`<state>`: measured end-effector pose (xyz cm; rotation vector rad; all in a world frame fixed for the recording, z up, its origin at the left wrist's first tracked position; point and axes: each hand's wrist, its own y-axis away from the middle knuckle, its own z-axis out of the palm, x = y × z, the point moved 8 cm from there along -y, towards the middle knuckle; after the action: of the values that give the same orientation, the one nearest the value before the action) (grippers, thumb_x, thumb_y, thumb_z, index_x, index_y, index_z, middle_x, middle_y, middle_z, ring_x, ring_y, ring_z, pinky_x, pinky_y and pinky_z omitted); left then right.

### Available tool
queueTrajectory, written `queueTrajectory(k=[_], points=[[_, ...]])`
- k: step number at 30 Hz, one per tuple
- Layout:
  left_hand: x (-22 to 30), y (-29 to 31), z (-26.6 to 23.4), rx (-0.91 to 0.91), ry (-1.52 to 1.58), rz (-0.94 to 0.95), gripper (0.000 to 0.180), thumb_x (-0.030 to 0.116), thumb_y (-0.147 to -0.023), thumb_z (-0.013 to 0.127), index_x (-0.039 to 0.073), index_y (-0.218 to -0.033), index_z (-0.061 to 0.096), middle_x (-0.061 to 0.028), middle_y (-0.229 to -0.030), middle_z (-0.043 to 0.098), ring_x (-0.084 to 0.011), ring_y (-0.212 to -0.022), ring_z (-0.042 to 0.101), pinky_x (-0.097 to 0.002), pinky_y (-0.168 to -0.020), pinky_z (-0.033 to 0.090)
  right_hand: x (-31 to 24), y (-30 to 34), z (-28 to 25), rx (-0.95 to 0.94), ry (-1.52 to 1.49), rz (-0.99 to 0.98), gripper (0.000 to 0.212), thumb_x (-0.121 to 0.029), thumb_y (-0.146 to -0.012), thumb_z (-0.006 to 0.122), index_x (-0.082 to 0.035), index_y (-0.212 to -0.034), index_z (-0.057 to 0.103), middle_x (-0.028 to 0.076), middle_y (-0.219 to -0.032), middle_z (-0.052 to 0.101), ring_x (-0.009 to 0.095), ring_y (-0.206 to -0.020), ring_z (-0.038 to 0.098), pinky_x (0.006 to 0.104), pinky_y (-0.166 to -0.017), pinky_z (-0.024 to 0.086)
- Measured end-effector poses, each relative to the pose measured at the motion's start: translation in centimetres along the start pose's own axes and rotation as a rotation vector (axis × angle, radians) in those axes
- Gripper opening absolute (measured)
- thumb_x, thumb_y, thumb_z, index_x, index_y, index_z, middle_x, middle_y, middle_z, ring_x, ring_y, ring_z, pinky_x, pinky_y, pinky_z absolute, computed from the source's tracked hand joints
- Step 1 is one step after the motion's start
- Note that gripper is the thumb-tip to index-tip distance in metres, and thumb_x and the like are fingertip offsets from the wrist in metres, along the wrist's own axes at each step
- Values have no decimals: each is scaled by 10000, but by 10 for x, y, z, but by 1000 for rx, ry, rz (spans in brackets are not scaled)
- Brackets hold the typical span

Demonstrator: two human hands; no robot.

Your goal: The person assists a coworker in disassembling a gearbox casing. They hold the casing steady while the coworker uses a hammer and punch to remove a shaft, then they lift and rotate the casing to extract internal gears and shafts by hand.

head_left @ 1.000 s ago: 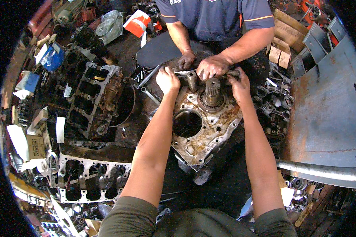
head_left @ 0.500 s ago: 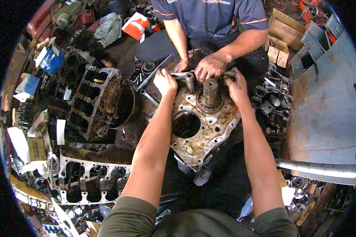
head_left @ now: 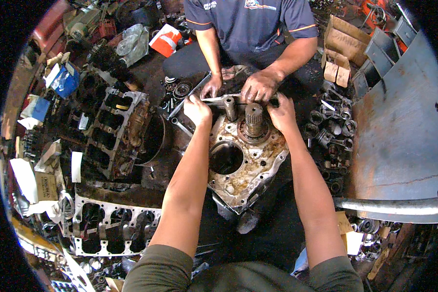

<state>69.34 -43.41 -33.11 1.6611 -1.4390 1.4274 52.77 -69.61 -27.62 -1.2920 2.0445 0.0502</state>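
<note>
A greasy metal housing (head_left: 250, 173) lies in front of me, with a large round opening and a splined shaft (head_left: 253, 117) standing up in a bearing. Along its far edge runs a dirty metal bar (head_left: 221, 101) with an upright cylinder (head_left: 230, 110); whether the bar is joined to the housing I cannot tell. My left hand (head_left: 198, 112) is closed round the bar's left end. At its right end my right hand (head_left: 282, 115) is closed too, fingertips partly hidden. A co-worker's hands (head_left: 260, 86) are at the far side, one on the bar and one beside my left hand.
Engine blocks (head_left: 107, 129) and a bare metal frame (head_left: 113, 226) lie to the left. A wrench (head_left: 181, 126) is beside the housing. On the right are pistons with rods (head_left: 328, 134), a large metal sheet (head_left: 399, 146) and cardboard boxes (head_left: 343, 44).
The housing and both my hands sit slightly further left in the picture, still gripping the bar. One hand of the co-worker has come closer to my left hand.
</note>
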Motion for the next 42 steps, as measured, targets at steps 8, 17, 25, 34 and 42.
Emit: queueTrajectory(k=[8,17,25,34,42], points=[[-9,-7,10,47,-82,179,364,218,-929,364,-94,-892,549,-309,-888,576,-452,-836,548,-485,-770,423,-1,-1,-2,9,-22,22,461,-201,-711,693,33,-1097,599,245,-1038,629,418,-1002,551,455,-919,413],[-7,-5,8,-27,128,22,468,327,-959,361,-82,-933,587,-273,-914,620,-394,-820,578,-439,-774,442,6,-1,6,-28,34,68,556,-223,-736,675,45,-1203,536,244,-1160,585,408,-1081,524,436,-981,390],[3,0,-1,-10,127,-64,458,338,-942,404,-63,-862,610,-273,-849,625,-419,-774,587,-442,-740,458,4,0,0,26,-18,85,550,-215,-769,637,31,-1243,505,246,-1184,574,408,-1114,511,436,-1005,374],[13,2,-3,3,163,-6,409,313,-936,468,-73,-974,600,-249,-899,643,-366,-822,616,-404,-774,464,-3,-1,-7,5,-140,137,430,-288,-860,566,-60,-1222,528,239,-1177,583,420,-1096,517,458,-993,364],[-3,-1,1,33,142,-83,473,331,-941,463,-114,-1080,545,-300,-1002,622,-431,-944,597,-434,-858,449,-3,1,-6,4,-121,130,473,-327,-839,587,-40,-1211,531,245,-1173,583,408,-1106,521,459,-1022,337]])
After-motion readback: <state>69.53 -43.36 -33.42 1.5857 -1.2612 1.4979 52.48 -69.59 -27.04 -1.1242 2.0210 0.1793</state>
